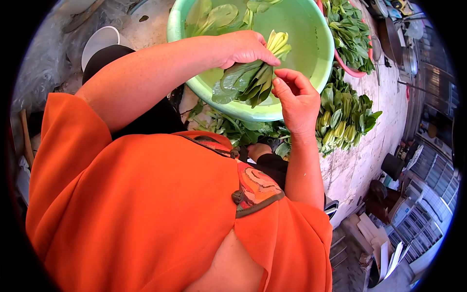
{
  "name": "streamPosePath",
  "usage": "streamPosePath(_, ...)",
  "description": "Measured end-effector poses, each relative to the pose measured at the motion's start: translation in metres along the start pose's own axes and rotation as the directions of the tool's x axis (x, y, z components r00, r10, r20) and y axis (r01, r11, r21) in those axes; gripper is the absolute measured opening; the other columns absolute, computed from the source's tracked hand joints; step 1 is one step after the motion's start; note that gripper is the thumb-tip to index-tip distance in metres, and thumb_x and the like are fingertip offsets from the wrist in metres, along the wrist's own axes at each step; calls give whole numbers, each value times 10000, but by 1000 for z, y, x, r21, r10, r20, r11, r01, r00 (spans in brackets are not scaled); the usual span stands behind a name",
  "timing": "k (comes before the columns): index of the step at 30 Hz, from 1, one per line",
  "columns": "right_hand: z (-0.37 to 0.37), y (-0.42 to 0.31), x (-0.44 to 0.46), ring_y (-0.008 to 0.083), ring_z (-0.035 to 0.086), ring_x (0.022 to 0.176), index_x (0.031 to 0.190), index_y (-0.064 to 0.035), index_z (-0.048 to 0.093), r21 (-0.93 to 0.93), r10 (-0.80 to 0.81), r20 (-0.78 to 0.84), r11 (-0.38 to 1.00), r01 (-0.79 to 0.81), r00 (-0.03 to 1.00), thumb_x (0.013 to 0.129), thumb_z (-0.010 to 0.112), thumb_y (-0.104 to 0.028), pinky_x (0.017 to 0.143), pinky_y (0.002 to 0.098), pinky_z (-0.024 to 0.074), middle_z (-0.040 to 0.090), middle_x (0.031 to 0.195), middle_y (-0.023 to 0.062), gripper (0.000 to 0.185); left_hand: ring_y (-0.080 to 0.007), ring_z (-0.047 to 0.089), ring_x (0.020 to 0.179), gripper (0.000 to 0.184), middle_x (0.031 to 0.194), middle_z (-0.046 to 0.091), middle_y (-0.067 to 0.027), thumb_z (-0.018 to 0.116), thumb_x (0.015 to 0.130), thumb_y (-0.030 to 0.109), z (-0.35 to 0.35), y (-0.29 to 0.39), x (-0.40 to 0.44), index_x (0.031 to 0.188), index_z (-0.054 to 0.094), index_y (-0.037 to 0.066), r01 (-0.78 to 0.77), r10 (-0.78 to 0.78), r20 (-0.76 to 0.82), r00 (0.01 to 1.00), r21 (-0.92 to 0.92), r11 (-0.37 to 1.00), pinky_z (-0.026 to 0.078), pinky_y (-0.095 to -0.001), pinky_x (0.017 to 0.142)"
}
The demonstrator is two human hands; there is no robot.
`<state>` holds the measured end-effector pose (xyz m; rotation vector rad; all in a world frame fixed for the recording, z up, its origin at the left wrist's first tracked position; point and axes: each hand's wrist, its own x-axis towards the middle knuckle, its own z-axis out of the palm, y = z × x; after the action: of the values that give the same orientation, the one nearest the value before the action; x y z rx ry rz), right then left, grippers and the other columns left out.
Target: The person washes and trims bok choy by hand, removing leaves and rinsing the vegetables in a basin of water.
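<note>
My left hand [248,48] is closed around a bunch of bok choy [260,85], held over a green basin [177,22]. Pale stems stick up past the fingers, and the dark leaves hang below. Just to the right is my right hand [297,95], its thumb and index fingertips close together at the edge of these leaves. Whatever lies between those fingertips is too small to make out. Water fills the basin, and loose bok choy leaves [221,17] lie in it at the upper left.
A heap of bok choy [345,114] lies on the pale floor [389,104] right of the basin. Beyond it, a pink-rimmed basin [357,73] holds more greens. Leaf scraps [233,129] lie below the green basin. A white bucket [102,41] stands at left.
</note>
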<state>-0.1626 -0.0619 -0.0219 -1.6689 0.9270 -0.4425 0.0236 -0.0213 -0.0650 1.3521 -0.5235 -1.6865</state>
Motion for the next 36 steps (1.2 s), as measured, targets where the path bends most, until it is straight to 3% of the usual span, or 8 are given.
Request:
streamPosePath(2,6,-5,-5,74,549,607,1003,-45,670,-172,-199,25,965,200,980,789,717,-65,590,223,464,586,870,23,220,-173,623,818,452,918,630,-94,794,760,227,2,3,-3,1076,566,-3,-7,7,-15,1000,28,1000,530,-329,741)
streamPosePath(5,13,-12,-12,84,510,556,1011,-74,672,-311,-298,87,899,310,951,746,745,-96,538,230,431,569,858,31,275,-166,613,822,457,920,626,-89,797,759,237,0,-4,5,1074,564,-1,-28,28,-4,1000,65,997,516,-313,738)
streamPosePath(12,20,-5,-18,122,549,580,996,-91,674,-445,-341,250,791,420,906,751,726,-104,556,254,465,579,822,46,251,-161,609,850,455,946,634,-92,787,768,217,0,-7,5,1086,557,-13,-127,130,-5,992,159,979,492,-295,770)
streamPosePath(16,10,-16,-16,91,538,580,941,-63,687,-253,-227,118,935,250,967,773,713,-60,552,231,454,587,756,35,170,-164,604,911,471,1000,636,-105,783,772,202,1,-7,5,1115,549,-19,-126,124,20,992,192,973,478,-305,815)
streamPosePath(20,-11,-12,0,95,526,551,1005,-83,687,-446,-332,-104,858,254,938,769,703,-41,558,238,471,600,965,65,240,-182,596,899,543,1001,625,-117,797,735,272,1,-8,1,1145,569,-1,-116,93,123,988,199,973,493,-326,783)
streamPosePath(27,-19,-8,5,120,594,624,1104,-95,649,-410,-336,-43,865,290,941,789,694,-50,630,244,527,549,1144,79,321,-154,573,966,561,1027,632,-92,763,782,298,4,-1,-10,1202,537,2,-119,72,265,962,166,979,437,-299,881)
streamPosePath(29,-24,-10,6,129,606,643,1093,-91,652,-396,-321,-23,873,286,947,796,692,-53,637,248,530,559,1135,83,302,-160,574,955,571,1033,629,-96,752,784,314,3,0,-11,1205,534,-4,-181,87,290,953,315,932,429,-295,884)
streamPosePath(36,-39,-13,7,170,655,703,986,-62,660,-489,-217,99,839,237,971,801,697,-56,648,274,529,611,1016,83,188,-177,576,943,570,1009,634,-116,757,757,311,0,1,-11,1181,538,0,-108,-27,380,925,331,938,449,-310,836)
